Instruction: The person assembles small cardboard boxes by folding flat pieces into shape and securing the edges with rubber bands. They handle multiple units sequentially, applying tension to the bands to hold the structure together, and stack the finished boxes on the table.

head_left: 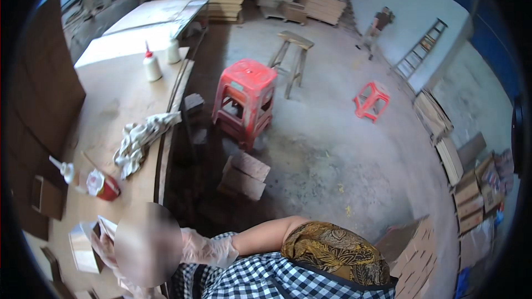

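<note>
The left hand (106,254), in a clear thin glove, shows its fingers at the left edge of a round blurred patch (148,243); they look slightly bent and parted, but I cannot tell how far they open or whether they grip anything. The right hand (194,246), gloved too, reaches into that patch from the right; its fingers are hidden, so their spread and any hold cannot be told. A small open wooden box (86,254) lies immediately left of the left fingers, on the workbench (105,105); whether they touch it is unclear.

Farther left and beyond those fingers is a brown open-fronted box (47,198). Directly beyond them are a red jar (110,190) with a pale label, a thin stick (88,160) rising beside it, and a white nozzle bottle (67,173). Past these, a crumpled grey-white cloth (138,141) lies at the bench edge, and farther out stand 2 white squeeze bottles (152,69), the nearer with a red cap.

Beyond the right fingers, off the bench, are 2 bricklike blocks (246,177), then a red plastic stool (249,75) and a wooden stool (295,39). Well to their right are a smaller red stool (378,87), 1 other person (379,25) and a ladder (418,55). The right forearm (266,235) emerges from a brown-and-gold patterned sleeve (332,249), above a checked garment (249,277).
</note>
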`<state>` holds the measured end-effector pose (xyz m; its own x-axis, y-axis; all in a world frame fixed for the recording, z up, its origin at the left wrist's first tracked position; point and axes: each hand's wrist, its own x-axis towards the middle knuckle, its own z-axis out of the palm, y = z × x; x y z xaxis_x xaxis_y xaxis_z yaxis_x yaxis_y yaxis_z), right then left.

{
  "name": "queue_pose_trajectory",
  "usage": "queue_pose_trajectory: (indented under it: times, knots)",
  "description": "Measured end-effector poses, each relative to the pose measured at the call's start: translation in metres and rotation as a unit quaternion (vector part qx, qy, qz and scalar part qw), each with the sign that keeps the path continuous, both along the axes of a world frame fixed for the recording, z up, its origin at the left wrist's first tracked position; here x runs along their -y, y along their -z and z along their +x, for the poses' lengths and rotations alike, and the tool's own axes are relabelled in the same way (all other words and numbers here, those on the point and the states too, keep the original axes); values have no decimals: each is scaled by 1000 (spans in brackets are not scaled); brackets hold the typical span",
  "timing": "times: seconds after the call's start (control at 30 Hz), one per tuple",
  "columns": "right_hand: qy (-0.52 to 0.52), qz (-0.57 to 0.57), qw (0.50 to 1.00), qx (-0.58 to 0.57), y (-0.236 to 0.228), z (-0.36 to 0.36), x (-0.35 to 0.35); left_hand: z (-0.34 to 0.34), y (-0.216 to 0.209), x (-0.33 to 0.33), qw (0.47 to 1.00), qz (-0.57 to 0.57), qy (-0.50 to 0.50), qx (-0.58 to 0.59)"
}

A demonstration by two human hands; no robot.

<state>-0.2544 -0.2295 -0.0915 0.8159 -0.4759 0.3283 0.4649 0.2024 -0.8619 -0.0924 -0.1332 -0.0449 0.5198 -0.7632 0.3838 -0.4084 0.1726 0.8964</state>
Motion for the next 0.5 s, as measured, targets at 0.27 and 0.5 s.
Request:
queue_pose_trajectory:
  times: [0.27,0.5]
  knots:
    - [58,60,986,-145,-4,-7,-13,-37,27,23,967,-43,-21,249]
    - [64,63,986,-143,-41,-23,-18,-51,44,12,978,-65,-39,196]
